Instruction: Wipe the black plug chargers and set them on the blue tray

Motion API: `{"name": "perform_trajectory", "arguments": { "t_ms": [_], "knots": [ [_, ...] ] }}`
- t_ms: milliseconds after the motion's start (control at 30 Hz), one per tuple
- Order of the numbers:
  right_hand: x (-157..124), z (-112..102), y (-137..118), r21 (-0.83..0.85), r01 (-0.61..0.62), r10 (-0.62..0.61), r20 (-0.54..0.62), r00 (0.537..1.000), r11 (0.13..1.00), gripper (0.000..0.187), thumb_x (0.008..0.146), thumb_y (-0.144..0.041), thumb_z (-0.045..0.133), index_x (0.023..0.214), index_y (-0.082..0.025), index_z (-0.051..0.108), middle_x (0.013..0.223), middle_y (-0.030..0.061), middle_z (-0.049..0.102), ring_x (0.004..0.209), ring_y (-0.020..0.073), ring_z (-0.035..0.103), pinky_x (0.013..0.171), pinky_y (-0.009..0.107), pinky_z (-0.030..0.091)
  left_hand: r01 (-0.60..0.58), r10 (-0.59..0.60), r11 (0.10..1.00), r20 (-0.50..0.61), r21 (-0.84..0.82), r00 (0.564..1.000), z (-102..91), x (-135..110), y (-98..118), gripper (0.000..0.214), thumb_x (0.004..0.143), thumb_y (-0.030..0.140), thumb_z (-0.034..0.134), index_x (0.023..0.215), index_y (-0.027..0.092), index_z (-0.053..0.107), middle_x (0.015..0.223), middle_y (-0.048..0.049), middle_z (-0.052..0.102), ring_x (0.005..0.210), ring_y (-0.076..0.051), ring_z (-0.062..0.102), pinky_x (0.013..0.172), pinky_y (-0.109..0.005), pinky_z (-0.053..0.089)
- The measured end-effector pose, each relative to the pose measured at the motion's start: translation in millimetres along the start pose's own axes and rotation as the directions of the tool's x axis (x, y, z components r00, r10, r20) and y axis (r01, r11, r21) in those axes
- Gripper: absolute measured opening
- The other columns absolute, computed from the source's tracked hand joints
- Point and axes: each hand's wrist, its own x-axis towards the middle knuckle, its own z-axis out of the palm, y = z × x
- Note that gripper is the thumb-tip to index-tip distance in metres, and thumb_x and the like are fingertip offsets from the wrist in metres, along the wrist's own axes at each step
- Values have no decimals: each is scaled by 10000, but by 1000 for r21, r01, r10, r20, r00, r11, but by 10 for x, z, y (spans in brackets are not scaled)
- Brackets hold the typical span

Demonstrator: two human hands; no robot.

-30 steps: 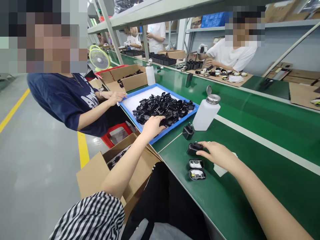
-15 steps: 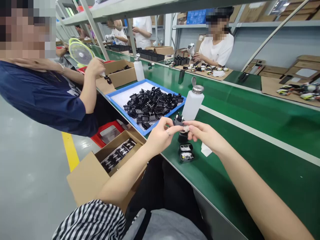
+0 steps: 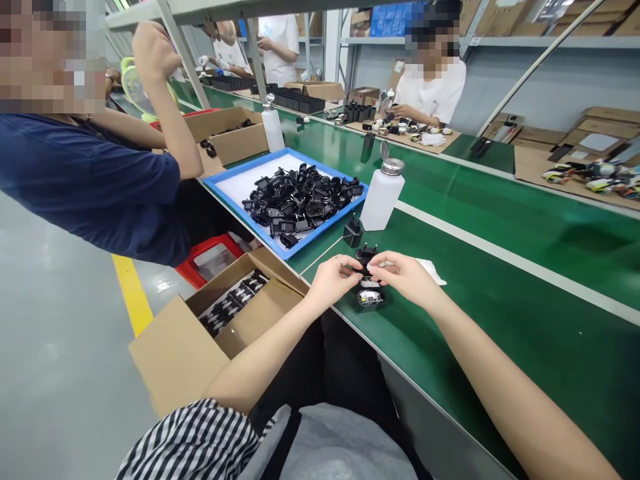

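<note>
Just on our side of the blue tray [image 3: 240, 187], close to the near edge of the green belt [image 3: 500, 320], we hold a black plug piece [image 3: 367, 255] between both hands. Our left hand [image 3: 334, 280] and right hand [image 3: 407, 277] each pinch it with closed fingertips, directly above two open housings [image 3: 370, 299] that lie on the belt. A standing plug [image 3: 353, 232] and a white bottle [image 3: 381, 193] crowd the tray's right corner. Right of these the belt runs broad and green. Below the tray's near rim, off the belt's edge, a cardboard box [image 3: 200, 360] sits.
</note>
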Motion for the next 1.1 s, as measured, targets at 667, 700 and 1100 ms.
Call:
{"name": "perform_trajectory", "arguments": {
  "t_ms": [667,700,1100],
  "knots": [
    [-50,-161,-73,-18,-132,122,-267,956,991,214,706,-339,433,747,-151,526,456,-37,446,384,67,403,374,191,326,-70,46,987,-157,-146,986,152,-15,106,125,634,151,500,745,155,558,766,-2,562,618,-77,548,578,-181,440],
    [-64,-191,-80,2,-151,148,-220,964,989,246,701,-361,438,770,-146,536,441,-39,431,385,69,395,362,190,313,-151,126,980,-182,-131,975,165,-34,123,119,647,151,490,745,159,557,775,-4,557,642,-79,549,589,-180,446],
    [-184,-191,-103,219,-171,157,78,984,961,191,571,-288,596,688,-157,520,715,8,549,651,122,532,531,216,434,-247,258,940,-14,236,966,91,-415,-3,340,588,254,602,904,201,486,867,-9,528,773,-119,505,598,-211,424]
  ]
}}
